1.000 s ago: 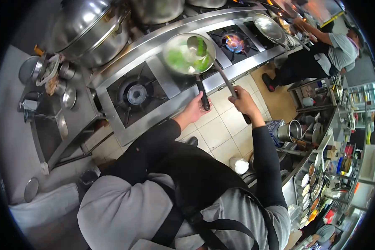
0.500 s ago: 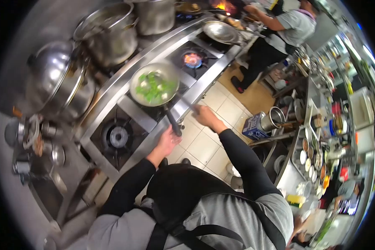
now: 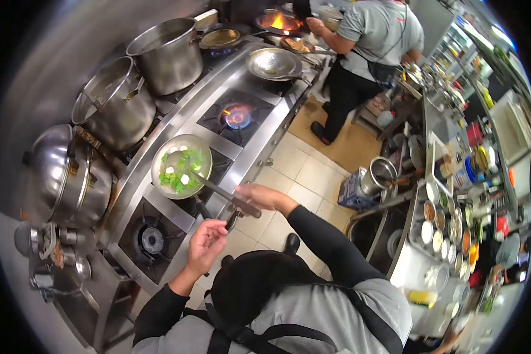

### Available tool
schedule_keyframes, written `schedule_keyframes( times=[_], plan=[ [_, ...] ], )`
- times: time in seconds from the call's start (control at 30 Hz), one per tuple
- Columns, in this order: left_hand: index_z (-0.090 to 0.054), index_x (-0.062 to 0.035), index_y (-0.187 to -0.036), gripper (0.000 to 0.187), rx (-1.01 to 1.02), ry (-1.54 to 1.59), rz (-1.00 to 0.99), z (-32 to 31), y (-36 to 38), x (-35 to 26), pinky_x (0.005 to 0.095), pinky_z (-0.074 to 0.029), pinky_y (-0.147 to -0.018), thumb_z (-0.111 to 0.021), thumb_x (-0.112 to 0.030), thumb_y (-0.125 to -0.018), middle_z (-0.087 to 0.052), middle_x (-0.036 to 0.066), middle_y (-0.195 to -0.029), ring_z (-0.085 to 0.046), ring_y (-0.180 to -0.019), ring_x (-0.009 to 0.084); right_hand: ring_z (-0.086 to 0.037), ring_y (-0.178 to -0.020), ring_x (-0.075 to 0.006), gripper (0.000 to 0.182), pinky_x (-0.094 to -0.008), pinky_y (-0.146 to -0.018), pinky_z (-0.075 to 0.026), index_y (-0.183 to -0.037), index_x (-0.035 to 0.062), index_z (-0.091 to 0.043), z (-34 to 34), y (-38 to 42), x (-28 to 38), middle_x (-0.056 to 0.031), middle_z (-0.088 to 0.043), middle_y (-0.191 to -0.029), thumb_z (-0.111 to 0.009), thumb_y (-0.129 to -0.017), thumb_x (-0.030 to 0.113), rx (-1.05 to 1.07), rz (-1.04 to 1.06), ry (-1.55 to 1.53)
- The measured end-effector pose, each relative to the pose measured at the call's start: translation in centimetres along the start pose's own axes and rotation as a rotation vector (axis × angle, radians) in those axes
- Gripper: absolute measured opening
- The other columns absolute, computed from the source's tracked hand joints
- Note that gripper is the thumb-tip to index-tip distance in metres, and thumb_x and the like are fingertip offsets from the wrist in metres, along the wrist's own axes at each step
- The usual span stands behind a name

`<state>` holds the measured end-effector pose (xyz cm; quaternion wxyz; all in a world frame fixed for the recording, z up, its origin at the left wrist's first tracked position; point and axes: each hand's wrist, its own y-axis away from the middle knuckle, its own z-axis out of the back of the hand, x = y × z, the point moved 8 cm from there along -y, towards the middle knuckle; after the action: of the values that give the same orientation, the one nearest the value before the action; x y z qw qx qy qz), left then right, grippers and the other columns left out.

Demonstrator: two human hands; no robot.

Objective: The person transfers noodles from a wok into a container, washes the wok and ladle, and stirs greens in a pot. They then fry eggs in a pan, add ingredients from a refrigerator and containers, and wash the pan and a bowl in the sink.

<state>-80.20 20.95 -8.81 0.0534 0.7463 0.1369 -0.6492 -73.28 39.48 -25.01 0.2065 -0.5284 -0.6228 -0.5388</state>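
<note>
Pan: one, on the stove, between the lit burner and the unlit burner; its place relative to both is unchanged from the earlier views, though the camera's framing shifts.

Contents: chopped greens with white pieces; now sharply visible, where a second ago they blur under haze.

Ladle: one, bowl among the greens, shaft passing over the pan's rim toward the person. Change: the dark grip, wrapped by the right hand a second ago, now shows beyond the fingers. In judgement, the hold is loosened and the stirring pauses, the ladle perhaps leaning on the pan with little support.

Right hand: at the upper side of the grip, wrist low, forearm reaching forward in a black sleeve. Fingers lengthened, lying close to one another, not wrapped round the grip; whether they touch it cannot be told.

Left hand: just beside the end of the pan handle, palm turned partly upward, raised from its earlier place under that handle. Fingers loosely curled and slightly parted, pinching nothing visible; any contact with the handle is unclear. In judgement, the pan is borne by the stove alone. Forearm angled up from the lower left, elbow bent.
</note>
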Motion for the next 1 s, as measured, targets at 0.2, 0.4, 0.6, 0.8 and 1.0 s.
schedule_keyframes(
  times=[0.2, 0.4, 0.6, 0.8, 1.0],
  plan=[
    [-0.053, -0.0017, -0.126, 0.042, 0.057, -0.15, -0.04, -9.3, -4.0, -2.7, 0.0277, -0.045, -0.083, -0.069, -0.017, -0.091, -0.056, 0.005, -0.106, -0.054, -0.091, 0.0127, -0.052, -0.061, -0.0129, 0.037, -0.0273, -0.053, -0.047, -0.117, 0.0063, -0.064, 12.9, 9.5, -5.6, -0.0069, -0.062, -0.087, -0.058, -0.094, 0.035, -0.318, -0.129, 0.009],
    [-0.059, -0.0015, -0.121, 0.041, -0.052, -0.151, -0.048, -12.9, -6.6, -3.2, 0.0262, -0.044, -0.076, -0.073, -0.019, -0.086, -0.058, 0.005, -0.1, -0.056, -0.084, 0.011, -0.041, -0.052, -0.0094, 0.013, -0.0241, -0.044, -0.035, -0.091, 0.0091, -0.051, 24.9, 10.2, -4.8, 0.0007, -0.047, -0.073, -0.063, -0.088, 0.012, -0.521, -0.109, -0.186],
    [-0.063, -0.0027, -0.116, 0.039, 0.017, -0.144, -0.035, -15.6, -12.3, -1.3, 0.0271, -0.045, -0.07, -0.076, -0.017, -0.082, -0.061, 0.006, -0.094, -0.058, -0.078, 0.0134, -0.054, -0.065, -0.0122, 0.016, -0.0309, -0.064, -0.048, -0.09, 0.0093, -0.059, 32.0, 3.2, -5.3, -0.0011, -0.06, -0.076, -0.051, -0.097, 0.021, -0.597, -0.149, -0.44],
    [-0.064, -0.0044, -0.116, 0.04, 0.025, -0.191, 0.024, -14.9, -16.9, -0.3, 0.0267, -0.044, -0.066, -0.077, -0.014, -0.08, -0.063, 0.006, -0.092, -0.059, -0.079, 0.0143, -0.057, -0.06, -0.0133, 0.017, -0.0284, -0.056, -0.049, -0.092, 0.0074, -0.057, 32.9, -4.5, -11.9, -0.0021, -0.062, -0.073, -0.048, -0.101, 0.019, -0.467, -0.318, -0.578],
    [-0.063, -0.0026, -0.109, 0.039, -0.251, -0.274, 0.224, -11.8, -16.1, 0.0, 0.0274, -0.041, -0.065, -0.076, -0.022, -0.078, -0.064, 0.008, -0.089, -0.058, -0.077, 0.016, -0.065, -0.082, -0.0181, 0.021, -0.0328, -0.071, -0.053, -0.106, 0.0052, -0.062, 33.0, -14.0, -18.2, -0.0057, -0.068, -0.093, -0.052, -0.102, 0.024, -0.315, -0.285, -0.933]
  ],
)
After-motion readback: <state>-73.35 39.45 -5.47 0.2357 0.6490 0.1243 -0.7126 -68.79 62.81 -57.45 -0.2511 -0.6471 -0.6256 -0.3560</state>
